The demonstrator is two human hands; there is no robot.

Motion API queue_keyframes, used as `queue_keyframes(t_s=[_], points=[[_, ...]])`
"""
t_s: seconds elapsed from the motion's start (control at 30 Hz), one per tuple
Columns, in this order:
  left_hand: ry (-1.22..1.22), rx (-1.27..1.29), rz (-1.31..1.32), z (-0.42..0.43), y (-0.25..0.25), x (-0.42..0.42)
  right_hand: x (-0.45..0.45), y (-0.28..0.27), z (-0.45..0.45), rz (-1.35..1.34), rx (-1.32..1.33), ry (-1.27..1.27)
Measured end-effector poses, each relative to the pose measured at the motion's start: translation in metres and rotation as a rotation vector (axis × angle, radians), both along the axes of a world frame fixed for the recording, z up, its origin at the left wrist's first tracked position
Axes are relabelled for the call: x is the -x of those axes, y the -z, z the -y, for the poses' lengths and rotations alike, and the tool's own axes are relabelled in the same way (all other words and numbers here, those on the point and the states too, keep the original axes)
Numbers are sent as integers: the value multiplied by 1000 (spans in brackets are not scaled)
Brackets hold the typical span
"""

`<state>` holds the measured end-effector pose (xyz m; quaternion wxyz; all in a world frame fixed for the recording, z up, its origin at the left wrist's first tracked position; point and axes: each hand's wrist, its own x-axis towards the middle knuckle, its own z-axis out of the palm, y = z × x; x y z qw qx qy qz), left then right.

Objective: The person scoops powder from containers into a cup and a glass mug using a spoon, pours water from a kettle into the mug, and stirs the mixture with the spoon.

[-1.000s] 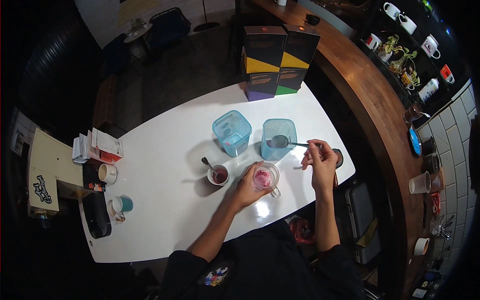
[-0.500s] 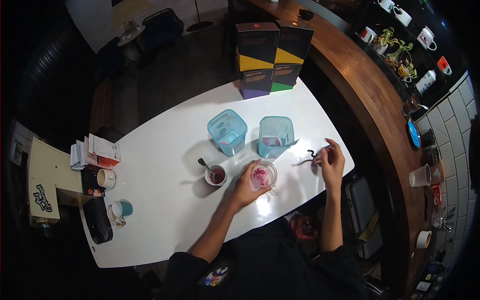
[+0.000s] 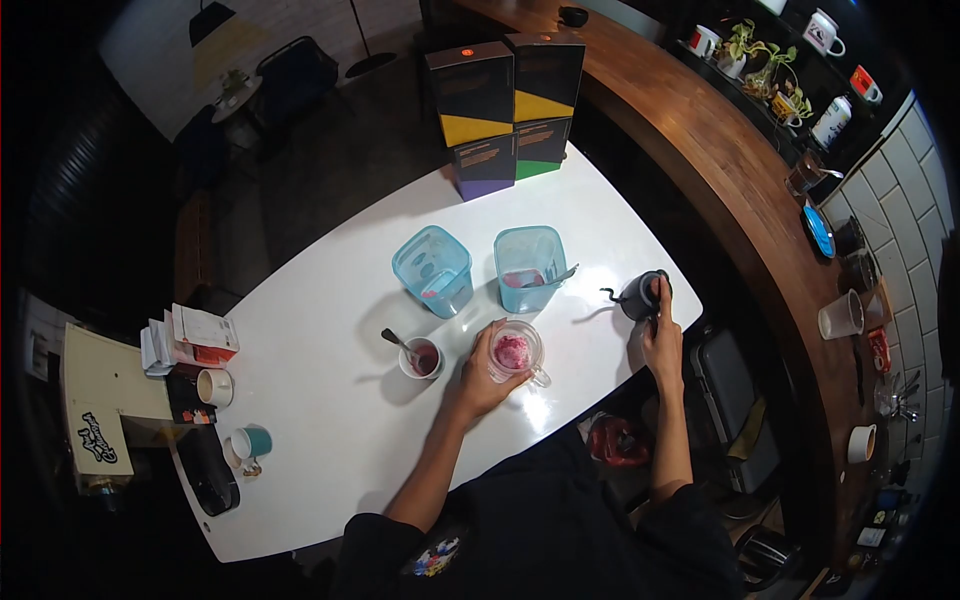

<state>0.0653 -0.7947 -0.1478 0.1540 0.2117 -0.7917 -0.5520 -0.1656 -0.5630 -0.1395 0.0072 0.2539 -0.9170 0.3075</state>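
My left hand (image 3: 484,381) is wrapped round a clear glass mug (image 3: 516,350) with pink powder in it. At the right, my right hand (image 3: 663,335) has its fingers closed at the handle side of a dark kettle with a thin curved spout (image 3: 640,297). A spoon (image 3: 566,274) leans inside the right blue container (image 3: 530,262). Beside it stands another blue container (image 3: 433,272) with a little pink at the bottom. Left of the glass mug, a white cup (image 3: 421,359) holds dark pink contents and a spoon.
Dark boxes (image 3: 483,100) are stacked at the white table's (image 3: 310,400) far edge. At the left are a cream machine (image 3: 110,400), packets (image 3: 203,335), a cream mug (image 3: 214,387) and a teal-white cup (image 3: 251,442). A wooden counter (image 3: 730,130) curves along the right.
The spoon has left my right hand and rests in the right blue container. My right hand has moved right and closed on the kettle. The view has shifted.
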Motion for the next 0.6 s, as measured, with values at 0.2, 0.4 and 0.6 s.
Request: queue_keyframes(t_s=[0.2, 0.4, 0.6], points=[[-6, 47, 4, -1, -5, -1, -9, -13, -7, 19, 190, -18], [3, 30, 10, -1, -6, -1, -27, -41, -2, 16, 287, 6], [6, 35, 29, -1, -9, -1, -44, -57, -2, 148, 202, -25]])
